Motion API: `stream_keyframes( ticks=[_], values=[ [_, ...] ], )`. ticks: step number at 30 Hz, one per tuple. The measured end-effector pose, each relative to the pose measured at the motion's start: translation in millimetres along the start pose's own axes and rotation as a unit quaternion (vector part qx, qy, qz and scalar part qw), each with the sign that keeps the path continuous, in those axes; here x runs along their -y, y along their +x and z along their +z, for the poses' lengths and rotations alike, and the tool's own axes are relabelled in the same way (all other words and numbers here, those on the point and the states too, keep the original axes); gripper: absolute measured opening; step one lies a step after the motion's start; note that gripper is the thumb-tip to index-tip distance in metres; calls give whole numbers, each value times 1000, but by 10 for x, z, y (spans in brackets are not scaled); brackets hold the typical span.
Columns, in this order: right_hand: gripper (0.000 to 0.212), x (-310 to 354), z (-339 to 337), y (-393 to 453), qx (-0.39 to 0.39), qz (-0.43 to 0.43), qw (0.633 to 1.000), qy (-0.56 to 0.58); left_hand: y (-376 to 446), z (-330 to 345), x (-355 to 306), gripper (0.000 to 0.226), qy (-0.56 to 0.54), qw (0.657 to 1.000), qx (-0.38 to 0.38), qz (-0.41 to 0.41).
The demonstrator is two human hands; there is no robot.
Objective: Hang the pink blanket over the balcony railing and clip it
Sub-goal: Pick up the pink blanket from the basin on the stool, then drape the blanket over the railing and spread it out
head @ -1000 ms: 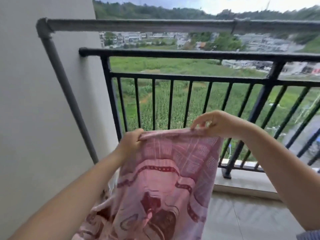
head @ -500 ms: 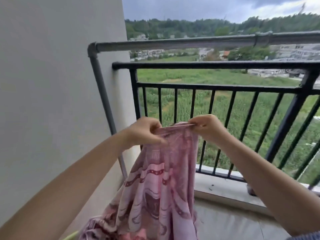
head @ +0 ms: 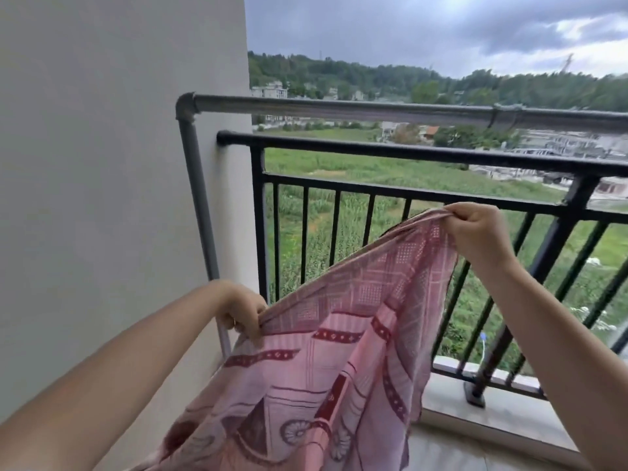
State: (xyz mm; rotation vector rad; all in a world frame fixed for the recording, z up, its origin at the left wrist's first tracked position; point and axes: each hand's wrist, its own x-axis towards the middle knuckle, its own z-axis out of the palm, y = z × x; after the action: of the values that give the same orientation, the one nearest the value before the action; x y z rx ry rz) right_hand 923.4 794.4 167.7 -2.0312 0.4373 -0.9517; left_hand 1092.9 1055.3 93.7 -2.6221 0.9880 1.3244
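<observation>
A pale wall [head: 102, 198] fills the left side, with a grey pipe [head: 197, 212] running up beside it and bending right into a horizontal bar across the far view. The left forearm reaches in from the near left, rising toward the middle. The left hand [head: 243, 312] sits low, knuckles up, its fingers curled down and pinching the upper edge of the pink blanket [head: 339, 351]; a ring may sit on one finger, though that spot is too small to be sure. From this grip the blanket's edge climbs taut to the right, and the patterned cloth hangs below it toward the near floor. The right hand [head: 475, 229] is raised higher, at about the level of the lower rail, fist closed with the blanket's bunched corner gripped in it; its forearm slants down to the near right. The blanket hangs on the near side of the black balcony railing [head: 407, 153], not draped over it. Fields and hills lie beyond.
</observation>
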Motion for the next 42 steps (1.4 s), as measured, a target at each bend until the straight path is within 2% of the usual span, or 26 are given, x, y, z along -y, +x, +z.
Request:
stream_keyframes(
  ticks=[2, 3, 5, 6, 7, 9, 10, 11, 12, 13, 14, 17, 19, 20, 22, 23, 24, 27, 30, 32, 34, 36, 38, 40, 41, 42],
  values=[
    [28, -115, 55, 108, -31, 48, 998, 21, -137, -117, 155, 17, -117, 987, -96, 53],
    [30, -134, 100, 127, -42, 73, 996, 35, -233, -169, 213, 22, -210, 958, -172, 91],
    [17, -141, 239, 106, -33, 92, 995, 20, -423, -275, 285, 29, -342, 858, -350, 156],
    [8, -90, 354, 43, 10, 73, 997, -5, -505, -338, 303, 31, -338, 813, -446, 163],
    [30, -49, 511, -42, 74, 40, 996, -29, -575, -382, 285, 29, -297, 782, -525, 158],
    [80, 135, 899, -261, 216, -16, 975, -56, -716, -394, 167, 16, -198, 747, -612, 167],
    [86, 234, 1105, -362, 271, -24, 960, -68, -798, -358, 61, 12, -148, 736, -634, 186],
    [73, 295, 1314, -398, 305, -33, 949, -66, -877, -321, -43, 13, -98, 722, -653, 206],
    [42, 347, 1493, -405, 311, -45, 947, -68, -933, -287, -130, 16, -50, 712, -665, 217],
    [12, 400, 1598, -397, 305, -45, 948, -82, -964, -249, -177, 19, -6, 713, -669, 209],
    [8, 425, 1651, -374, 295, -42, 950, -94, -976, -227, -175, 23, 31, 729, -660, 181],
    [19, 418, 1552, -328, 264, 6, 963, -54, -879, -168, 29, 26, 77, 832, -548, 41],
    [19, 466, 1336, -325, 231, 0, 973, -7, -660, -11, 145, 36, -4, 892, -447, 67],
    [19, 499, 1230, -320, 209, -11, 978, 20, -561, 91, 175, 37, -88, 900, -412, 110],
    [19, 500, 1067, -263, 158, -47, 985, 47, -410, 243, 179, 18, -256, 897, -311, 180],
    [20, 498, 998, -229, 139, -64, 987, 43, -314, 282, 186, 16, -283, 905, -250, 197],
    [21, 507, 919, -196, 124, -75, 989, 41, -247, 295, 174, 17, -277, 920, -197, 196],
    [36, 407, 736, -27, 62, -51, 992, 93, -58, 311, 285, 25, -73, 986, -115, 93],
    [40, 281, 620, 67, -1, -31, 996, 87, 69, 331, 409, 39, 35, 995, -90, 4],
    [38, 188, 615, 63, -14, -13, 998, 62, 23, 309, 404, 29, 56, 985, -159, -39],
    [33, 124, 614, 56, -10, 10, 999, 52, -22, 207, 484, 27, -55, 941, -328, -61],
    [31, 108, 585, 85, -13, 20, 999, 35, -67, 27, 613, 29, -311, 822, -475, -36],
    [33, 130, 552, 133, -35, 26, 998, 51, -221, -225, 655, 32, -503, 681, -529, 61],
    [27, 276, 547, 152, -57, 31, 990, 121, -514, -502, 584, 30, -593, 576, -539, 162],
    [21, 403, 539, 167, -72, 14, 988, 137, -721, -646, 518, 31, -608, 537, -548, 204],
    [16, 552, 514, 169, -93, -21, 989, 113, -923, -765, 453, 30, -569, 524, -592, 225]
  ],
)
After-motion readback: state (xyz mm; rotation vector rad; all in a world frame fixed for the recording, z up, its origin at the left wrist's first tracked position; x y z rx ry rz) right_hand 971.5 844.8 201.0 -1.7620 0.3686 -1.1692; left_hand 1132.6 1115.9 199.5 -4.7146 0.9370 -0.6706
